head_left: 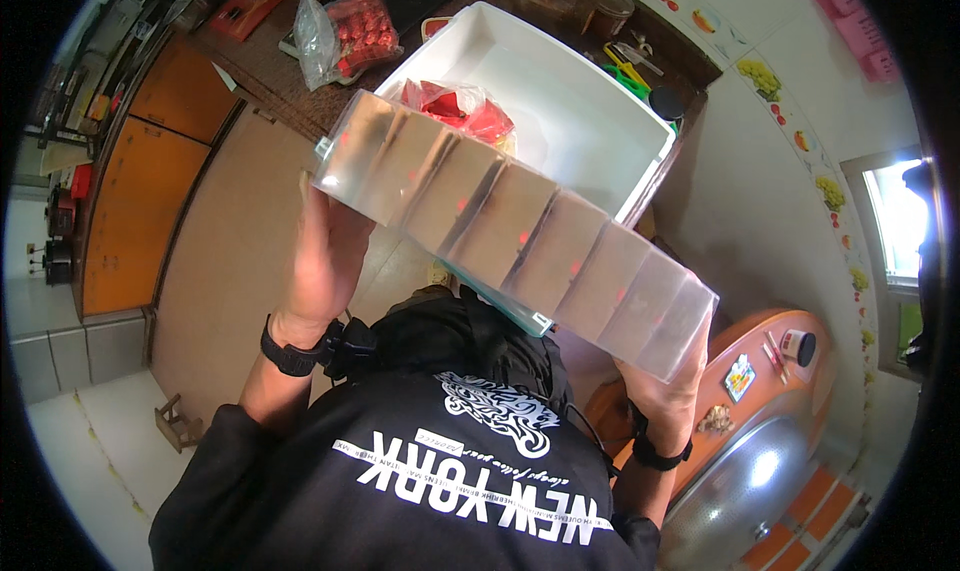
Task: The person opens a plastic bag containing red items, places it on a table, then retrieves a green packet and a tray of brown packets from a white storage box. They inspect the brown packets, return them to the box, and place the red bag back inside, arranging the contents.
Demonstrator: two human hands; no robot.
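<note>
left grip point(332, 241) and right grip point(676, 383) clasped round ends of clear divided box point(510, 221), not set down yet; red packet point(452, 108) already in white tub point(580, 101).

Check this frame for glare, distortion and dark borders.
Head view throughout: the window at right blows out white; a bright glare spot sits on the silver domed cover; the orange cabinet bends along the left rim; corners are black.
</note>
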